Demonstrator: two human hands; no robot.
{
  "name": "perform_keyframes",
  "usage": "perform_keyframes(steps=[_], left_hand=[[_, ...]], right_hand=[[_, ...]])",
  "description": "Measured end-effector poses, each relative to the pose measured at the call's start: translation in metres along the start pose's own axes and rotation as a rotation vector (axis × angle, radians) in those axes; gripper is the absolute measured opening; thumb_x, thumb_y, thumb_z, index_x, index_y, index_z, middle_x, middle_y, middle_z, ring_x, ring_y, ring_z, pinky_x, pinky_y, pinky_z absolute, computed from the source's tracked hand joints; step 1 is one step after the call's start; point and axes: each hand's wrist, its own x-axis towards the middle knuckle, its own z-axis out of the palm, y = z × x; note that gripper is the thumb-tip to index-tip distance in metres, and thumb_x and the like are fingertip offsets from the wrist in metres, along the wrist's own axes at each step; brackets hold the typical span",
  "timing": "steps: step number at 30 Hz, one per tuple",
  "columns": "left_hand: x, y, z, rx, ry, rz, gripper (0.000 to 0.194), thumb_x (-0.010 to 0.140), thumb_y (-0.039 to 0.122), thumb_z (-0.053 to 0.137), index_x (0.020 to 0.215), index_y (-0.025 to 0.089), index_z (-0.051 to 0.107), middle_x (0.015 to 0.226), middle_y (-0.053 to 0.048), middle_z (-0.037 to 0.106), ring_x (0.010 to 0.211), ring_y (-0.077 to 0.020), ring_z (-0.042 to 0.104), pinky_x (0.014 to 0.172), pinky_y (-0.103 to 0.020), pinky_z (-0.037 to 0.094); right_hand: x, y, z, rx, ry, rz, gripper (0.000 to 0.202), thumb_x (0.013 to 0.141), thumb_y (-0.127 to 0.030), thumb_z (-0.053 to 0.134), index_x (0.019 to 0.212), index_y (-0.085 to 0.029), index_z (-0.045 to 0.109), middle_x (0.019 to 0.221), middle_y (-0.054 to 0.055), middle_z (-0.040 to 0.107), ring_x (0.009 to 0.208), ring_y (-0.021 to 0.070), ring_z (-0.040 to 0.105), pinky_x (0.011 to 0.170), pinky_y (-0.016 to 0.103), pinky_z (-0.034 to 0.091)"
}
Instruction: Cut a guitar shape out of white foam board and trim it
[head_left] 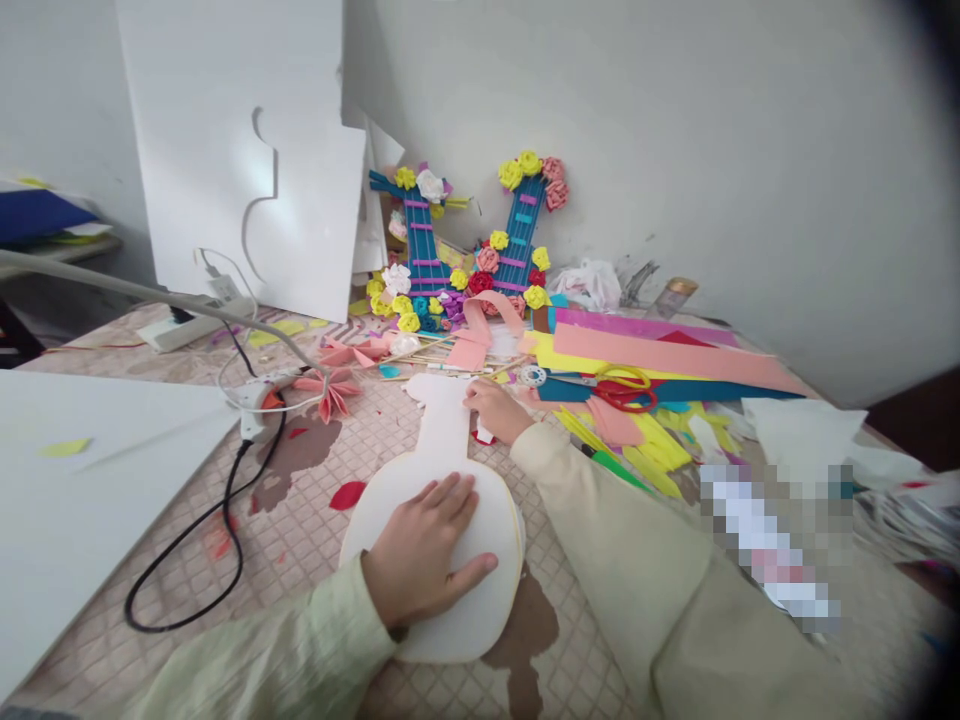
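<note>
A white guitar-shaped board cutout lies flat on the table, its round body near me and its narrow neck pointing away. My left hand rests palm down on the round body, fingers stretched and thumb spread. At the right edge of the neck, close to its head, my right hand has its fingers curled and pressed together. Whatever may be between those fingertips is hidden. Just below that hand sits a small white piece. A red paper petal lies left of the body.
Two blue paper guitars with paper roses lean on the wall. Scissors, tape and crepe paper strips lie at right. At left are a white-and-orange device with a black cord and a large white board.
</note>
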Motion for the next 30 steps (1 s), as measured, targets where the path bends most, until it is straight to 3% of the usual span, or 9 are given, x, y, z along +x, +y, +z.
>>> perform_keyframes(steps=[5, 11, 16, 22, 30], left_hand=[[0.000, -0.002, 0.000, -0.005, 0.022, 0.012, 0.057, 0.082, 0.051, 0.036, 0.121, 0.011, 0.049, 0.133, -0.014, 0.043, 0.122, -0.0280, 0.037, 0.099, -0.042, 0.034], [0.000, -0.002, -0.002, -0.006, 0.001, 0.016, 0.057, 0.084, 0.050, 0.035, 0.123, 0.011, 0.047, 0.134, -0.013, 0.041, 0.124, -0.0279, 0.035, 0.099, -0.042, 0.034], [0.001, -0.001, -0.003, 0.002, 0.023, 0.021, 0.054, 0.084, 0.048, 0.037, 0.122, 0.011, 0.048, 0.133, -0.014, 0.043, 0.121, -0.0287, 0.039, 0.096, -0.044, 0.037], [0.001, -0.001, -0.004, 0.011, 0.012, 0.029, 0.053, 0.084, 0.046, 0.038, 0.122, 0.011, 0.048, 0.133, -0.014, 0.042, 0.122, -0.0285, 0.038, 0.097, -0.044, 0.036], [0.002, 0.000, -0.007, 0.023, -0.041, 0.024, 0.054, 0.085, 0.045, 0.036, 0.124, 0.010, 0.046, 0.133, -0.014, 0.041, 0.123, -0.0292, 0.036, 0.098, -0.044, 0.035]], right_hand=[[-0.018, -0.018, 0.003, 0.067, -0.039, -0.080, 0.028, 0.070, 0.004, 0.044, 0.072, -0.016, 0.064, 0.079, 0.004, 0.055, 0.079, 0.0150, 0.047, 0.077, 0.027, 0.038], [-0.026, -0.020, 0.004, 0.077, 0.028, -0.008, 0.025, 0.072, 0.002, 0.044, 0.072, -0.013, 0.064, 0.079, 0.007, 0.053, 0.081, 0.0180, 0.046, 0.077, 0.032, 0.039], [-0.037, -0.024, 0.000, 0.131, -0.039, -0.132, 0.024, 0.073, 0.000, 0.048, 0.073, -0.017, 0.064, 0.079, 0.004, 0.056, 0.078, 0.0135, 0.049, 0.074, 0.025, 0.041], [-0.025, -0.013, 0.002, 0.103, -0.013, -0.127, 0.026, 0.069, 0.003, 0.046, 0.070, -0.014, 0.065, 0.078, 0.007, 0.055, 0.081, 0.0177, 0.048, 0.077, 0.031, 0.040], [-0.030, -0.023, -0.001, 0.129, -0.079, -0.244, 0.026, 0.069, 0.002, 0.048, 0.073, -0.015, 0.067, 0.079, 0.006, 0.060, 0.078, 0.0148, 0.052, 0.076, 0.028, 0.042]])
